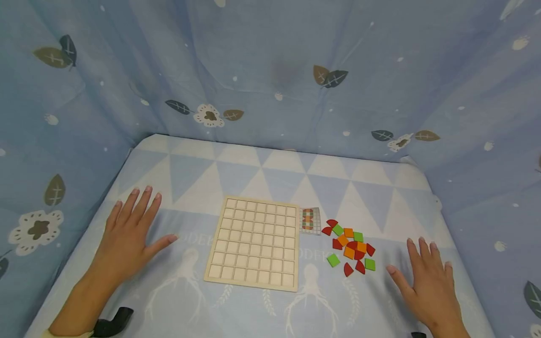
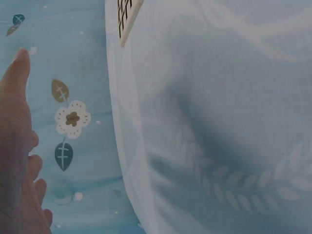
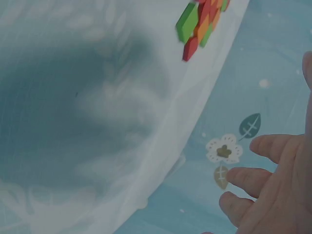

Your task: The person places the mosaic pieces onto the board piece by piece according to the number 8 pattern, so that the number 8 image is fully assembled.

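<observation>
My left hand (image 1: 128,239) is spread palm down over the left side of the table, fingers straight, holding nothing. On the other side my right hand (image 1: 431,286) hovers with its fingers spread, also holding nothing. Between them lies a square wooden grid board (image 1: 255,244) with bare cells. A small pattern card (image 1: 310,220) touches its right edge. Right of the board, nearest my right hand, is a loose cluster of flat pieces: green squares (image 1: 333,260), orange squares (image 1: 349,253) and red quarter-circle pieces (image 1: 348,269). The right wrist view shows part of this cluster, including a green piece (image 3: 187,22).
A pale blue cloth (image 1: 177,300) with triangles and antler prints covers the table. Blue patterned curtains (image 1: 270,70) stand along the back and both sides. A black curved object (image 1: 113,323) shows below my left wrist.
</observation>
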Available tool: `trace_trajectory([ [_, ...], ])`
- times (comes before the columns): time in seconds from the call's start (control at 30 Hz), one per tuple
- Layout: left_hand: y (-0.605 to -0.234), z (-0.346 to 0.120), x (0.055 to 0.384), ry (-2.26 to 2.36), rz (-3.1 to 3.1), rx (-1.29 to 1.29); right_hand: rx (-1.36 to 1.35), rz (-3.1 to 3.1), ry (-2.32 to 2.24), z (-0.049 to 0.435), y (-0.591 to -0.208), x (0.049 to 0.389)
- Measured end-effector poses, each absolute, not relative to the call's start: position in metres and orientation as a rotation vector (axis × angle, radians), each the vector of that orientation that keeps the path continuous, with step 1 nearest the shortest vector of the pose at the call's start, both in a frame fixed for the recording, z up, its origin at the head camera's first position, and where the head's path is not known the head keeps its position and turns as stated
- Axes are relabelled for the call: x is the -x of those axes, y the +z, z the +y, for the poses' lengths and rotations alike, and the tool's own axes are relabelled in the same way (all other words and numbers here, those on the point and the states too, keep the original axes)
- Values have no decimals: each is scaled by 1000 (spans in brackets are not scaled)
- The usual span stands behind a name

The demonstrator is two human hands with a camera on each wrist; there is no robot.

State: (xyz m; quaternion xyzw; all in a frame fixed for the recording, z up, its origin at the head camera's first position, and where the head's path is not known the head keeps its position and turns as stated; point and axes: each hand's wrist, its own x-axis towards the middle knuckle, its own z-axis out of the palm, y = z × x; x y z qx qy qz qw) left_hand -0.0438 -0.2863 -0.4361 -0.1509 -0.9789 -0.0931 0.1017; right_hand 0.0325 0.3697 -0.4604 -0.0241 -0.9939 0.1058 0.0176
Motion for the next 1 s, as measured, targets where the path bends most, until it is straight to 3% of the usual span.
trace_trajectory([
  [1.0, -448, -280, 47, -442, -2934, 481, 37, -3049, 406, 351, -457, -16],
])
